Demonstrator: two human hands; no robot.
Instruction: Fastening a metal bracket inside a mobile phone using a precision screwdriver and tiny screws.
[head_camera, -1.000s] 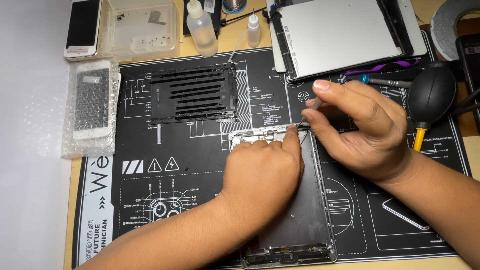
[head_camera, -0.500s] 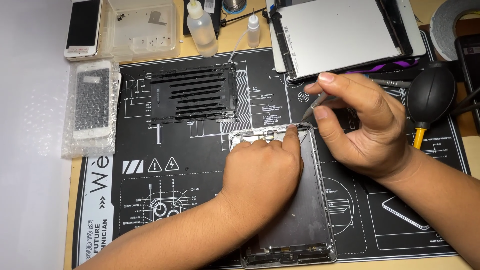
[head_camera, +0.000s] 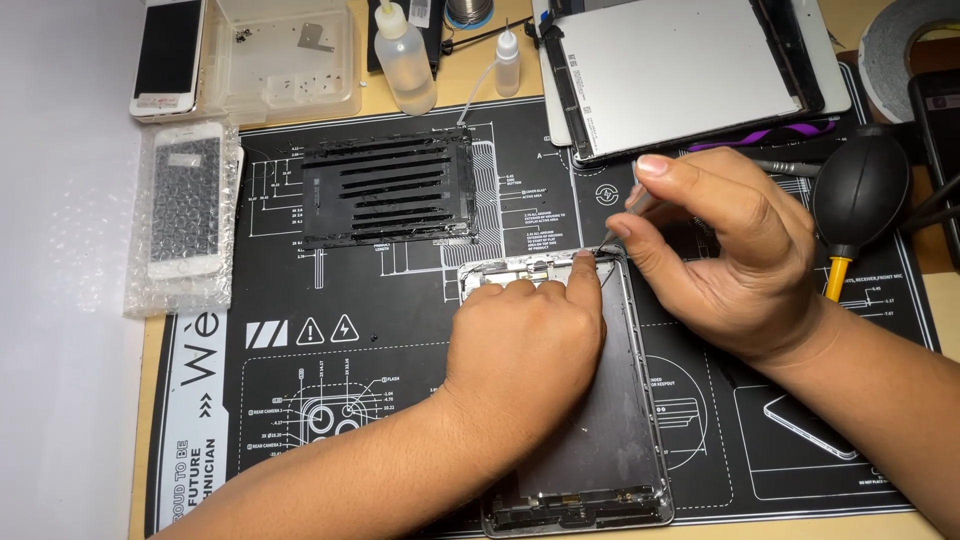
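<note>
An opened grey metal tablet shell (head_camera: 620, 440) lies on a black work mat (head_camera: 330, 400). My left hand (head_camera: 525, 345) rests flat on the shell, its index fingertip pressing at the shell's top right corner. My right hand (head_camera: 735, 250) grips thin metal tweezers (head_camera: 628, 212), whose tips touch the same corner right by that fingertip. What lies under the tweezer tips is too small to tell.
A black flat battery pack (head_camera: 390, 190) lies upper left on the mat. A white display panel (head_camera: 690, 70) sits at the back. A black air blower (head_camera: 860, 195), two small bottles (head_camera: 405, 55), a clear parts box (head_camera: 285, 55) and two phones (head_camera: 185, 205) surround the work.
My right hand has shifted slightly up and tilted the tweezers steeper at the shell's corner. My left hand has stayed in place.
</note>
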